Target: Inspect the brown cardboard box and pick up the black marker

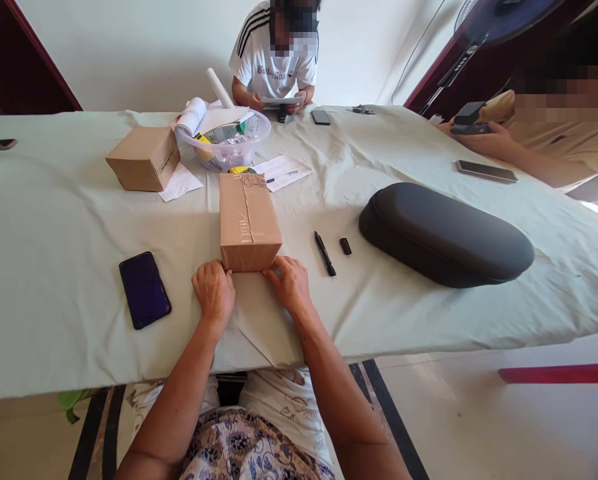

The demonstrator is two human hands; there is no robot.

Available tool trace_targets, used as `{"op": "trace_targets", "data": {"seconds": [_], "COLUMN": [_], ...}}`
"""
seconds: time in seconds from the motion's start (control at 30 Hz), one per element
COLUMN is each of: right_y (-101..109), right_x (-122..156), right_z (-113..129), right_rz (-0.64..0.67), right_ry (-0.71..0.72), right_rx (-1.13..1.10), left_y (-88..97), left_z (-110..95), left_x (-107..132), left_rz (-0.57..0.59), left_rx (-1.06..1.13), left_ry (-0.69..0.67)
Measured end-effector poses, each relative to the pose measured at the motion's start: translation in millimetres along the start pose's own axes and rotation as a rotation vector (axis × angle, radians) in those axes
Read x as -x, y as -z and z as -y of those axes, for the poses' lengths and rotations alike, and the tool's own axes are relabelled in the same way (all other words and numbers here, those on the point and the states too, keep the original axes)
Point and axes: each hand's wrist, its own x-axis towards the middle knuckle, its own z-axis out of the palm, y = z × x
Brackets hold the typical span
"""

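Note:
A taped brown cardboard box [249, 220] lies lengthwise on the cloth-covered table [53, 220] in front of me. My left hand [213, 291] rests on the cloth at the box's near left corner, fingers curled under against it. My right hand [291, 285] rests at the near right corner, fingertips touching the box's near face. Neither hand lifts the box.
A dark phone [144, 289] lies left of my hands; a black pen [325, 253] and its cap [345, 246] lie to the right, beside a large black case [446, 233]. Further back are a second box [143, 159], a plastic bowl [226, 141], papers, phones and two seated people.

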Motion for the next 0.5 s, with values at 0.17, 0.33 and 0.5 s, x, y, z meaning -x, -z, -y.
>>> {"op": "trace_targets", "data": {"seconds": [0.17, 0.33, 0.5], "right_y": [4, 8, 12], "right_x": [-1, -1, -1], "right_z": [1, 6, 15], "right_rz": [-0.010, -0.106, -0.234], "right_ry": [-0.014, -0.030, -0.019], "right_rx": [-0.160, -0.389, -0.586], "left_y": [-6.6, -4.6, 9.2], "left_z": [5, 5, -3], "left_x": [-1, -1, -2], "left_rz": [-0.046, -0.156, -0.259], "left_rx": [0.178, 0.392, 0.542], "left_ry": [-0.072, -0.073, -0.088]}}
